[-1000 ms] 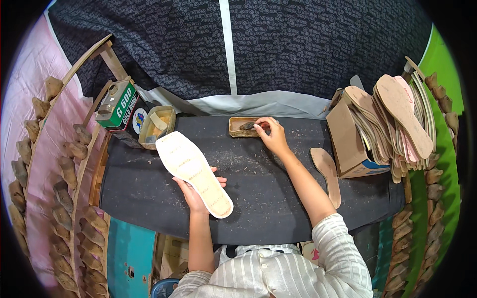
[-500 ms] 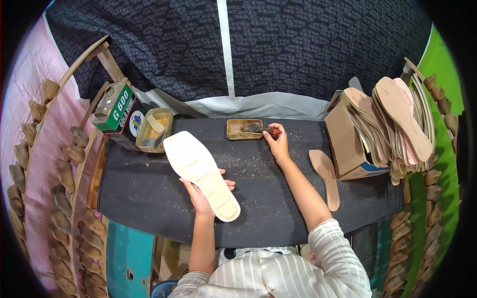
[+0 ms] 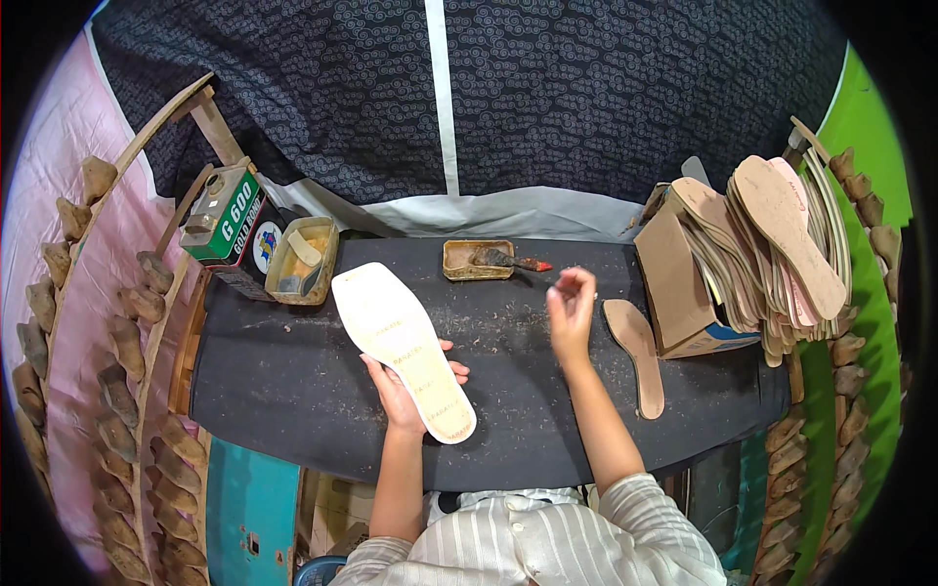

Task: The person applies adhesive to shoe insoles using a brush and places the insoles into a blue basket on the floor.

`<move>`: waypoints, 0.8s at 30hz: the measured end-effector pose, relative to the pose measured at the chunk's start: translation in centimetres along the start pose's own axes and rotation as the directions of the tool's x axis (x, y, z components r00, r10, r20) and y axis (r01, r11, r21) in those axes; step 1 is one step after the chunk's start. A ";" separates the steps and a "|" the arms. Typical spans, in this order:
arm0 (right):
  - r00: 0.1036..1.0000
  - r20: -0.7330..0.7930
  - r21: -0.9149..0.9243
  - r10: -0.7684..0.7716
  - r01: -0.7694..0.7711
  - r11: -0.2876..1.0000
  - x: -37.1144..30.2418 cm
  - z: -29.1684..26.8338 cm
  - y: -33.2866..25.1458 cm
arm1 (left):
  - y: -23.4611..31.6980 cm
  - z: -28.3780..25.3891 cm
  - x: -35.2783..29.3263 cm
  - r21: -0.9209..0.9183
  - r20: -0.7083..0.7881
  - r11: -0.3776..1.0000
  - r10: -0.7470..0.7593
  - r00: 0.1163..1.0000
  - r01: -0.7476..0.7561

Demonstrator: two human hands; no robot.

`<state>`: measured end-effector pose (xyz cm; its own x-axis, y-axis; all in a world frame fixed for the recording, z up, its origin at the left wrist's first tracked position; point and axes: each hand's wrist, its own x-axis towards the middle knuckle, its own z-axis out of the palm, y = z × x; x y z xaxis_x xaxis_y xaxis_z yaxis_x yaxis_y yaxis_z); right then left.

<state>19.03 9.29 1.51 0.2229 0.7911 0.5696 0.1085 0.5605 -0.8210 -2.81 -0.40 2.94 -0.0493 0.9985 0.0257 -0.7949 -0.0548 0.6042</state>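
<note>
A pale shoe insole (image 3: 399, 342) rests tilted in my left hand (image 3: 395, 398), its wide end pointing away and to the left. My fingers pass beneath it and show at its right edge. To the right, my right hand (image 3: 573, 311) is raised above the table with nothing in it, the thumb apart from the loosely curled fingers. Just beyond it, a dark brush (image 3: 496, 258) with a red handle end lies across a small glue-stained tray (image 3: 476, 277). A brown insole (image 3: 639, 357) lies flat on the table to the right of my right hand.
A cardboard box (image 3: 674, 283) packed with brown insoles (image 3: 789, 234) stands at the right. On the left are a green-and-black can (image 3: 231, 230) and a container (image 3: 302, 295) holding flat tools. Wooden shoe lasts (image 3: 119, 388) line racks on both sides. Scraps litter the dark tabletop (image 3: 283, 381).
My right hand has let go of the brush and drawn back to the right. The brush now lies in the tray. My left hand keeps the insole, shifted only slightly.
</note>
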 end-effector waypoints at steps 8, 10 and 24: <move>0.893 0.411 0.035 0.185 -0.219 0.975 -2.4 2.0 -7.5 | -1.2 0.8 -0.6 0.076 0.118 0.987 -0.150 0.982 0.141; 0.823 0.471 0.077 0.318 -0.397 0.915 -2.9 2.3 -7.3 | -1.5 0.8 -1.0 0.070 0.132 0.984 -0.170 0.977 0.162; 0.576 0.656 0.046 0.487 -0.675 0.736 -3.8 3.7 -8.8 | -2.2 1.0 -5.7 0.111 0.158 0.985 -0.151 0.976 0.134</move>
<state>13.60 2.25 6.75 -0.4543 0.8897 -0.0461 -0.1151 -0.1099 -0.9873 -0.16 -5.98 2.30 0.1672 0.9841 0.0601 -0.7223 0.0807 0.6869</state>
